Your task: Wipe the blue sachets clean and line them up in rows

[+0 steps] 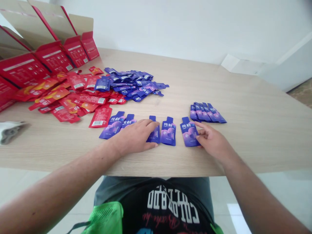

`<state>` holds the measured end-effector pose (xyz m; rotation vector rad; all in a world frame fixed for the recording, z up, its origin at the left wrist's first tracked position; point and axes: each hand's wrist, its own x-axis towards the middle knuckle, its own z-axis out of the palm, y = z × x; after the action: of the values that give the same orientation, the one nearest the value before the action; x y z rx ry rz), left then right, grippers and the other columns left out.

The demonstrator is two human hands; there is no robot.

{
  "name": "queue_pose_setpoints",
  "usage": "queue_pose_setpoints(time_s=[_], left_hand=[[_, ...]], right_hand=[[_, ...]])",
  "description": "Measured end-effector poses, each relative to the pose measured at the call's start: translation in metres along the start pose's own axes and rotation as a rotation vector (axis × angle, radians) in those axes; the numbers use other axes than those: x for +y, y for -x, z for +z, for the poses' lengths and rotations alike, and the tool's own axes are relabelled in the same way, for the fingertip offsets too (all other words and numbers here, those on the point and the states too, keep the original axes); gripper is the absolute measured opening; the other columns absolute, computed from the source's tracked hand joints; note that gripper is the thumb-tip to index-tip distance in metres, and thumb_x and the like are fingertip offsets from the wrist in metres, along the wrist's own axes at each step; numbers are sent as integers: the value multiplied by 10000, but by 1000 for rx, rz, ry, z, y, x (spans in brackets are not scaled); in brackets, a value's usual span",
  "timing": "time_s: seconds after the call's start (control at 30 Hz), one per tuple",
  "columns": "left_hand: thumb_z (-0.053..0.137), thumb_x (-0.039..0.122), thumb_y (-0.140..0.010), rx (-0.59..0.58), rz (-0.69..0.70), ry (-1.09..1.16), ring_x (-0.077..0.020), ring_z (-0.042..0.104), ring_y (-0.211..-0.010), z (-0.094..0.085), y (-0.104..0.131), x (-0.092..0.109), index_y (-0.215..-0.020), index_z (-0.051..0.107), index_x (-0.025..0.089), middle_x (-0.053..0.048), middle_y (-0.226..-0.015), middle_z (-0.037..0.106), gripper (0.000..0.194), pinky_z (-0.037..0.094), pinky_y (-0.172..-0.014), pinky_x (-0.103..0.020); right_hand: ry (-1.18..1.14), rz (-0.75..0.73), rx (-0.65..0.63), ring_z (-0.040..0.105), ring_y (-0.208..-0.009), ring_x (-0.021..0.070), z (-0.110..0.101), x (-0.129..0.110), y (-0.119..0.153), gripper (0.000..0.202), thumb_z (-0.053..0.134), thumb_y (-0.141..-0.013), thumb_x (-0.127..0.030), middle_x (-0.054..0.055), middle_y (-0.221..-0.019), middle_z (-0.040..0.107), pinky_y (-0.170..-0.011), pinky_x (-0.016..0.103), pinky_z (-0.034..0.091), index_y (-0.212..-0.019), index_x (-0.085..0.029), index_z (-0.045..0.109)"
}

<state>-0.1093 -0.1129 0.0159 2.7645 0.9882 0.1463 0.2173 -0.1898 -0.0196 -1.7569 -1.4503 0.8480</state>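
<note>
Several purple pouches lie face up in a row near the table's front edge. My left hand [136, 135] rests palm down with fingers spread, partly over one purple pouch [154, 134] and touching it. Just right of that, another pouch [168, 131] lies untouched. Between thumb and fingers, my right hand [211, 138] grips the right edge of a purple pouch [188, 132]. Two more pouches [113, 125] sit left of my left hand, one partly hidden by it. Behind my right hand is an overlapping group of purple pouches [207, 112].
A heap of purple pouches [133, 83] lies at the back, touching a heap of red pouches [73, 94] on the left. Open red boxes [53, 57] stand behind. A grey-white cloth [9, 130] lies on the wooden table [258, 130] at far left.
</note>
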Motion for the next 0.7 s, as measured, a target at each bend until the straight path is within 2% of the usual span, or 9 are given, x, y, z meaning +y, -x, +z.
queue_pose_setpoints(time_s=[0.1, 0.23, 0.47, 0.6, 0.7], left_hand=[[574, 495, -908, 24, -36, -8, -289, 504, -1316, 1, -1, 5, -1495, 370, 237, -119, -1441, 512, 674, 421, -1084, -408], [517, 484, -941, 42, -62, 2, -282, 487, -1340, 5, -1, 9, -1510, 349, 259, -110, -1463, 497, 634, 397, -1114, -412], [560, 501, -910, 77, -15, -35, -303, 378, -1428, 27, -16, 21, -1529, 307, 198, -148, -1548, 402, 735, 320, -1174, -418], [631, 661, -813, 99, -26, -72, -369, 370, -1423, 37, -39, 27, -1538, 294, 160, -213, -1541, 378, 944, 315, -1164, -467], [635, 686, -803, 121, -18, -81, -383, 373, -1420, 39, -63, 27, -1539, 296, 156, -230, -1542, 368, 968, 317, -1156, -476]], right_hand=[[149, -33, -43, 666, -630, 148, 5, -4, 4, 557, 590, -844, -207, 43, -1057, 729, -544, 288, 576, -1392, -304, 585], [282, -91, -24, 664, -631, 151, 18, -17, 2, 503, 622, -835, -241, 59, -1173, 719, -568, 310, 580, -1333, -306, 644], [-71, -21, -94, 685, -611, 131, 47, -30, -15, 498, 568, -857, -163, 67, -1247, 698, -543, 289, 606, -1342, -267, 614], [-160, -50, -109, 734, -786, 158, 55, -33, -30, 503, 556, -863, -132, 78, -1306, 679, -666, 300, 639, -1351, -242, 606], [-107, -116, -70, 735, -916, 176, 52, -38, -45, 480, 575, -864, -134, 75, -1284, 696, -782, 314, 632, -1331, -227, 634]])
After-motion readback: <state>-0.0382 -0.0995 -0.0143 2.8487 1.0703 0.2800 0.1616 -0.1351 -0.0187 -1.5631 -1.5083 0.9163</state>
